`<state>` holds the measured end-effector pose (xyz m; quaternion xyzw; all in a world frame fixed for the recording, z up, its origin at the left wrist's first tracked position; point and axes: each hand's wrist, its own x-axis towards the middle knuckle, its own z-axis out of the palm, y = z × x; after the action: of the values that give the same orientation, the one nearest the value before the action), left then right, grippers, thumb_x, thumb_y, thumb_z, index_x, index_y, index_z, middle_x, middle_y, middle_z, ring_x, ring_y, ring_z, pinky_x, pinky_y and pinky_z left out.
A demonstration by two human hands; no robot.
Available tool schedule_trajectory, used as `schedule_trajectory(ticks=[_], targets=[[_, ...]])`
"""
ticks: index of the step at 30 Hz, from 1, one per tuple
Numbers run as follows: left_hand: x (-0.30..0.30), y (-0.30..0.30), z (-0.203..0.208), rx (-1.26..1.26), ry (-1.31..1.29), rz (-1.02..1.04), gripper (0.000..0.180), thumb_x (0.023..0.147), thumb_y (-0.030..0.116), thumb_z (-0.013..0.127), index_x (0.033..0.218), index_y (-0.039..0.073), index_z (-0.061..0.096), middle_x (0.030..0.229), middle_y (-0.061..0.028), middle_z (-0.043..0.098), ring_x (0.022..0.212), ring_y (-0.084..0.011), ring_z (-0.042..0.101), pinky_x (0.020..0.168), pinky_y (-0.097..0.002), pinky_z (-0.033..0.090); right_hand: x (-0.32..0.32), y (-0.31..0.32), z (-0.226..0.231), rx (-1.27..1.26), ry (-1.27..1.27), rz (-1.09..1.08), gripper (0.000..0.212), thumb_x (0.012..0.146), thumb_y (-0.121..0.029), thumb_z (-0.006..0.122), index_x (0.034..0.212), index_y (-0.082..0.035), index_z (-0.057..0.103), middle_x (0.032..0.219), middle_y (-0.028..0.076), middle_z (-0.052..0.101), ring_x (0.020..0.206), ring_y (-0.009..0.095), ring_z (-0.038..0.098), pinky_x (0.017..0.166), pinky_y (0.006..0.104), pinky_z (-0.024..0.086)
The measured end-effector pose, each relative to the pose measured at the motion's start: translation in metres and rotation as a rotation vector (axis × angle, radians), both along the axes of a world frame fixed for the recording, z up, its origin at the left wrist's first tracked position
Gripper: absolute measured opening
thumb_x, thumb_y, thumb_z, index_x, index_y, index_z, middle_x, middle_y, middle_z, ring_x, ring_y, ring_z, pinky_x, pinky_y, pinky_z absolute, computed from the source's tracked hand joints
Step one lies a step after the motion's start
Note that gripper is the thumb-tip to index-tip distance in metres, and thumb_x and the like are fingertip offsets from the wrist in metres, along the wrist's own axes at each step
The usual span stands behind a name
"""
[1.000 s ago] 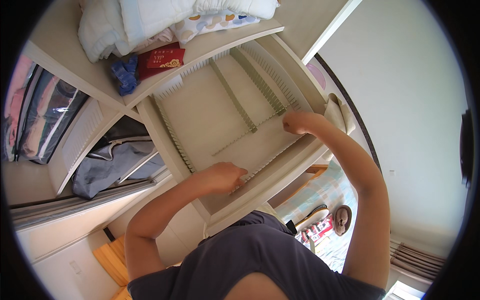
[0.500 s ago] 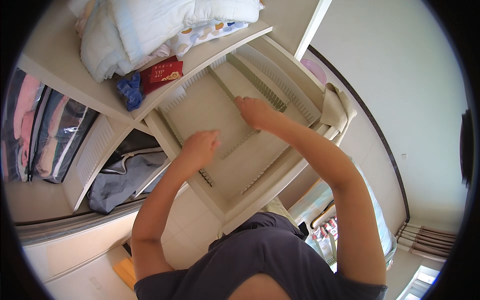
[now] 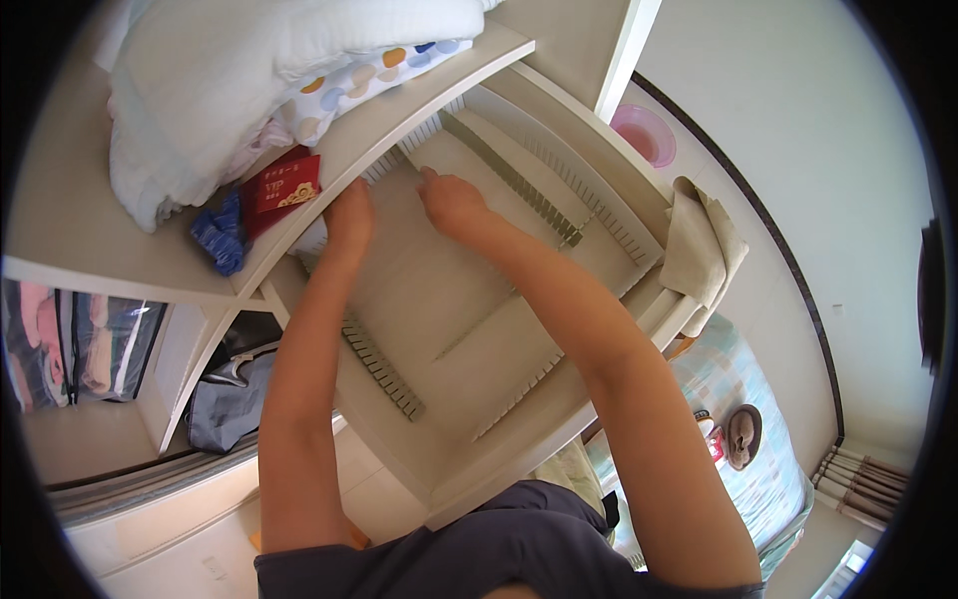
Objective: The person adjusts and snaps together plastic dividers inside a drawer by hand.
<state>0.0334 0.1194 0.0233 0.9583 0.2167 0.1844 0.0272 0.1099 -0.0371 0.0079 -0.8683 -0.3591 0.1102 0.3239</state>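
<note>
A pale pull-out drawer (image 3: 439,484) with slotted walls and thin notched divider strips stands open before me. My right hand (image 3: 451,205) reaches to its back part, with thumb and fingers pinched on the end of a thin divider strip (image 3: 407,158). Close by on the left, my left hand (image 3: 349,215) is at the drawer's back wall, just under the shelf edge; its fingertips are mostly hidden. One notched strip (image 3: 514,180) crosses the right part of the drawer. Another green-grey strip (image 3: 381,367) lies along the left wall.
Above the drawer, a shelf (image 3: 439,105) bears a white quilt (image 3: 220,90), a dotted pillow (image 3: 369,85), a red envelope (image 3: 281,190) and blue cloth (image 3: 222,235). Beige cloth (image 3: 704,245) hangs over the drawer's right corner. A grey bag (image 3: 232,399) sits in the left compartment.
Both hands have moved deeper toward the drawer's back, the left hand farthest, from above the left wall to under the shelf edge. The view has shifted too.
</note>
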Motion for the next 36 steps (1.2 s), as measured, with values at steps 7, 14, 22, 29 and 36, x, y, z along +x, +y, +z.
schedule_trajectory(ticks=[7, 14, 22, 29, 36], targets=[[0.026, 0.028, -0.018, 0.176, -0.184, -0.097, 0.023, 0.085, 0.001, 0.05, 0.105, -0.004, 0.059, 0.104, -0.0259, 0.059, 0.098, -0.0434, 0.056, 0.085, -0.0485, 0.044, 0.029, -0.005, -0.006, 0.023, -0.046, 0.008, 0.015, 0.087, -0.01, 0.05, 0.097, -0.003, 0.059, 0.09, 0.02, 0.064, 0.086, 0.037, 0.063, 0.076, 0.0453, 0.051], [0.031, 0.029, -0.025, 0.169, -0.173, -0.087, 0.021, 0.087, 0.005, 0.052, 0.104, -0.004, 0.06, 0.101, -0.0244, 0.061, 0.094, -0.0411, 0.057, 0.083, -0.0458, 0.045, 0.082, -0.041, 0.013, -0.052, -0.34, -0.027, 0.02, 0.08, -0.003, 0.053, 0.095, -0.008, 0.066, 0.096, 0.014, 0.063, 0.089, 0.034, 0.062, 0.078, 0.0434, 0.05], [0.032, 0.04, -0.026, 0.113, -0.236, -0.033, 0.025, 0.087, 0.012, 0.06, 0.107, -0.002, 0.061, 0.101, -0.0244, 0.062, 0.094, -0.043, 0.058, 0.084, -0.0464, 0.045, 0.13, -0.069, 0.015, -0.1, 0.002, -0.034, 0.028, 0.089, -0.009, 0.049, 0.111, -0.009, 0.065, 0.107, 0.014, 0.065, 0.096, 0.03, 0.063, 0.084, 0.039, 0.049], [0.027, 0.056, -0.031, 0.224, -0.158, -0.032, 0.024, 0.087, 0.011, 0.059, 0.107, -0.003, 0.061, 0.1, -0.025, 0.062, 0.092, -0.0436, 0.058, 0.083, -0.0457, 0.046, 0.128, -0.077, 0.017, -0.218, 0.198, 0.357, 0.032, 0.089, -0.011, 0.046, 0.117, -0.004, 0.06, 0.111, 0.017, 0.063, 0.103, 0.033, 0.059, 0.087, 0.0383, 0.047], [0.025, 0.061, -0.038, 0.329, -0.068, -0.032, 0.024, 0.087, 0.008, 0.057, 0.109, -0.002, 0.06, 0.104, -0.0246, 0.061, 0.097, -0.0426, 0.057, 0.086, -0.0459, 0.045, 0.123, -0.079, 0.052, -0.62, -0.044, 0.503, 0.032, 0.079, -0.002, 0.047, 0.108, 0.001, 0.061, 0.105, 0.022, 0.063, 0.098, 0.037, 0.059, 0.08, 0.0411, 0.048]])
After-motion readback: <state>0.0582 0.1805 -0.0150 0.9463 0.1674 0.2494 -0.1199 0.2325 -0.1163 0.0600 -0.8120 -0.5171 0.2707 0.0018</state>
